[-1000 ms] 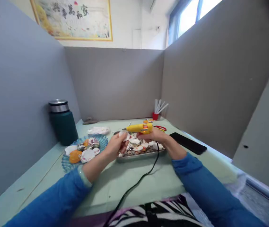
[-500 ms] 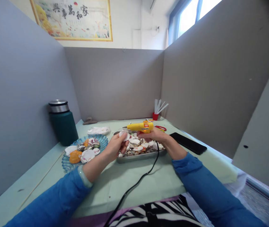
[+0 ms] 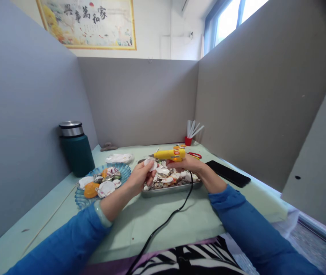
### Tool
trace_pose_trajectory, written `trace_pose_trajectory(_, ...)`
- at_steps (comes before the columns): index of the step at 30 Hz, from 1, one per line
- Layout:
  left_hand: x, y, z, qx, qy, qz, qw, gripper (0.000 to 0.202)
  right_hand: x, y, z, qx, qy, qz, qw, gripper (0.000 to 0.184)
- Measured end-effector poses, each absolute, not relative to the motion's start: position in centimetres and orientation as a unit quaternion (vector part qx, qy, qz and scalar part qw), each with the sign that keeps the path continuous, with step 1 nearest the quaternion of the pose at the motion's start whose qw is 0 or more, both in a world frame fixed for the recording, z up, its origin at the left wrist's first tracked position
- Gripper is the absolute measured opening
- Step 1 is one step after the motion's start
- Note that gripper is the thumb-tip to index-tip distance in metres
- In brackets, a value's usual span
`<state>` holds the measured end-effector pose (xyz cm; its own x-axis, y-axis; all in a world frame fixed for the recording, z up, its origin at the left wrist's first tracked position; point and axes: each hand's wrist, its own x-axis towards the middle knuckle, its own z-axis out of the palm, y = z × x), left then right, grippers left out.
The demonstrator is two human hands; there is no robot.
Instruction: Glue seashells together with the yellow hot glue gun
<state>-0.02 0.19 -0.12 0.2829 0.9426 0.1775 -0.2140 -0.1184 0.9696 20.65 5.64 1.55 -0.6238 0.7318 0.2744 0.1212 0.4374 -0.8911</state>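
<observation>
Between the thumb and fingers of my left hand (image 3: 140, 176) is a small white disc (image 3: 150, 164), its face turned up. My right hand (image 3: 188, 163) is wrapped round the handle of a yellow hot glue gun (image 3: 168, 154), whose nozzle points left, just over the disc. Whether the tip touches the disc I cannot tell. Under both hands lies a metal tray (image 3: 163, 192) heaped with shells and white pieces. A black power cord (image 3: 171, 217) runs from the gun's handle down toward my lap.
On the left stand a blue glass plate (image 3: 78, 200) with white and orange pieces and a green flask (image 3: 77, 152). A black phone (image 3: 228, 173) lies at the right, near red-handled scissors (image 3: 195, 155). A red cup (image 3: 188, 141) holds white glue sticks. Grey partitions (image 3: 140, 101) enclose the table.
The hands, the white disc and the glue gun stay almost in place. A small orange light visible on the gun earlier no longer shows clearly.
</observation>
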Motion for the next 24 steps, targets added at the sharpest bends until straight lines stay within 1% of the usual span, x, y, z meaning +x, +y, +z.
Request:
trace_pose_trajectory(8,-0.28,0.39,-0.35,0.561,0.304,0.503,0.583,0.032,20.76,5.85,1.36,-0.256,-0.764,0.481,0.346,0.026)
trace_pose_trajectory(19,-0.27,0.46,-0.35,0.567,0.308,0.500,0.578,0.031,20.51,5.61,1.52,-0.271,-0.789,0.440,0.333,0.028)
trace_pose_trajectory(24,-0.09,0.17,0.00,0.566,0.318,0.498,0.575,0.032,20.55,5.56,1.60,-0.275,-0.791,0.440,0.326,0.027)
